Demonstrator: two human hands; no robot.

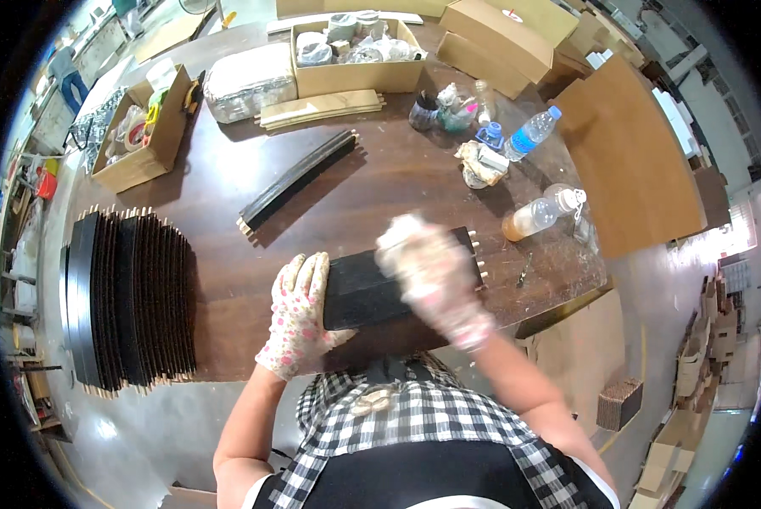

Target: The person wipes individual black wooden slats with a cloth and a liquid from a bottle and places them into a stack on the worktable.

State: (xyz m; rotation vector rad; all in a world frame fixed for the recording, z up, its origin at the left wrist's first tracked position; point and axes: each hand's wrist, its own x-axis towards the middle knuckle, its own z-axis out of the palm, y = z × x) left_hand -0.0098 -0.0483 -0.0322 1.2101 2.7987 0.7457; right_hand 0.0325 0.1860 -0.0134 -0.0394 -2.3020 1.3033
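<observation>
A black wooden panel [362, 293] lies on the brown table in front of me, pale pegs sticking out of its right end. My left hand [292, 321], in a floral-print glove, grips the panel's left end, with its fingers along that edge and the thumb at the near corner. Over the right half of the panel is my right hand [435, 276], gloved too and smeared by motion. Its fingers cannot be made out, nor whether it holds a whitish cloth. Farther back, a narrow stack of black panels [300, 182] with pegged ends lies slantwise.
Many black pegged panels [130, 297] stand in a row at the table's left. Cardboard boxes [359, 78] and a wrapped bundle [251, 82] line the back. Bottles [533, 134], a crumpled cloth [480, 164] and a jar [423, 111] stand at the right. A large cardboard sheet [622, 161] rises beyond.
</observation>
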